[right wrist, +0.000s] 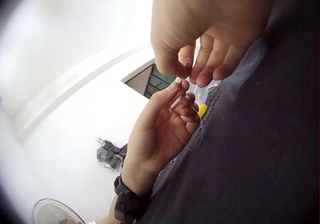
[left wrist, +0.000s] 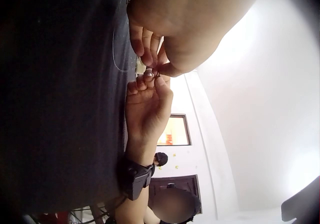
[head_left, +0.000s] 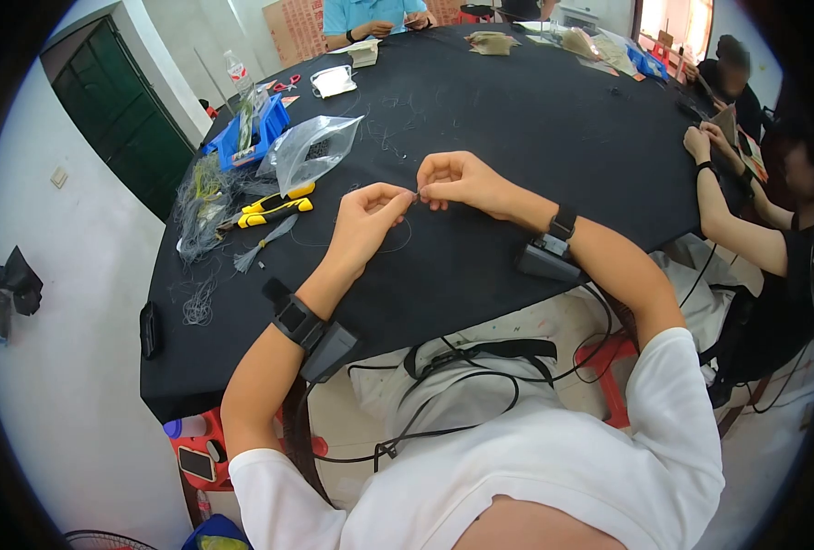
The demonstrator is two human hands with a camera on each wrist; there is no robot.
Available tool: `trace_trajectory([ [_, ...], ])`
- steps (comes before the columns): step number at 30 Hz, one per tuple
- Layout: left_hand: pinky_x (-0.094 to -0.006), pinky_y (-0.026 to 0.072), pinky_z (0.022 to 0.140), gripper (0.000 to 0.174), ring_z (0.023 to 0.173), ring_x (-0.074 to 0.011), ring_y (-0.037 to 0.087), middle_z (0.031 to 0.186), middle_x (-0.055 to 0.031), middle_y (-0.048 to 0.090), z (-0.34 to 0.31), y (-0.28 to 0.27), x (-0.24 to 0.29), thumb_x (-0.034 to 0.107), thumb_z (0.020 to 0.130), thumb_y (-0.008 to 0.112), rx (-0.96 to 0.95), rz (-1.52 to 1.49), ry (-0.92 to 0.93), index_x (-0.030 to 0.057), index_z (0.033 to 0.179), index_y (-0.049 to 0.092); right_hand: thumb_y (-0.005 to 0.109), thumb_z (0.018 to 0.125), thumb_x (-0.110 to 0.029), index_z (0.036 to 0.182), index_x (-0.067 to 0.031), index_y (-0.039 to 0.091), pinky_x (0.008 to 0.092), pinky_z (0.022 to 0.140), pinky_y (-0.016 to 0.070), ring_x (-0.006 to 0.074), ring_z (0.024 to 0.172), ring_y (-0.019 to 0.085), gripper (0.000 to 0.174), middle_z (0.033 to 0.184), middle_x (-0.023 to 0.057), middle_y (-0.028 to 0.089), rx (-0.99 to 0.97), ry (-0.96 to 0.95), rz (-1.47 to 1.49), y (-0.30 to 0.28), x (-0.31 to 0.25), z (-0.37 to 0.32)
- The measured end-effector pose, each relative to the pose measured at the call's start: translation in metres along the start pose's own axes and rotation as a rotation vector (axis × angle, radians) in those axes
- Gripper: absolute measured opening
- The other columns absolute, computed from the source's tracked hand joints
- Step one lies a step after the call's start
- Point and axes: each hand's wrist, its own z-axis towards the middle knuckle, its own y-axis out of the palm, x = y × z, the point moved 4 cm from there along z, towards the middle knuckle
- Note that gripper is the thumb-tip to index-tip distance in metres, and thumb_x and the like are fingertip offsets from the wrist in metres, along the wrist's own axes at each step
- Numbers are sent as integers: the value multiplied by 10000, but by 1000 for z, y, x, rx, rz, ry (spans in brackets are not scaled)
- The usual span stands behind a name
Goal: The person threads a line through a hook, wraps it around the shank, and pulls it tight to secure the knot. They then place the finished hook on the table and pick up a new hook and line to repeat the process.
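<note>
Head view: the left hand (head_left: 365, 225) and right hand (head_left: 469, 185) pinch a thin line (right wrist: 202, 133) at meeting fingertips above the table (head_left: 480, 266), probably steadying fine work; slack curves below.

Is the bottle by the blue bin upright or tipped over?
Upright: in the head view the bottle rises beyond the blue bin, neck uppermost.

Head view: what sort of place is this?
Probably a small handicraft workshop: several people share a big black-covered table, with tangled thin line and yellow-and-black hand tools lying on it.
</note>
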Motion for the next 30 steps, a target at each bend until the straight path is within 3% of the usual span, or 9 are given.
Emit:
trace_trajectory([
  [13,-181,450,663,162,728,-59,586,811,-45,656,-1,0,3,125,846,629,-7,-24,42,-19,919,650,621,807,-144,881,-66,586,196,576,415,69,651,548,113,788,-4,603,16,-31,9,2,-5,-2],
  [30,-171,445,646,122,695,-51,578,777,-38,641,1,-3,0,101,821,640,42,-54,94,-12,867,634,611,849,-128,933,-11,606,202,600,452,92,691,596,144,814,53,631,-41,30,56,4,-2,-1],
])
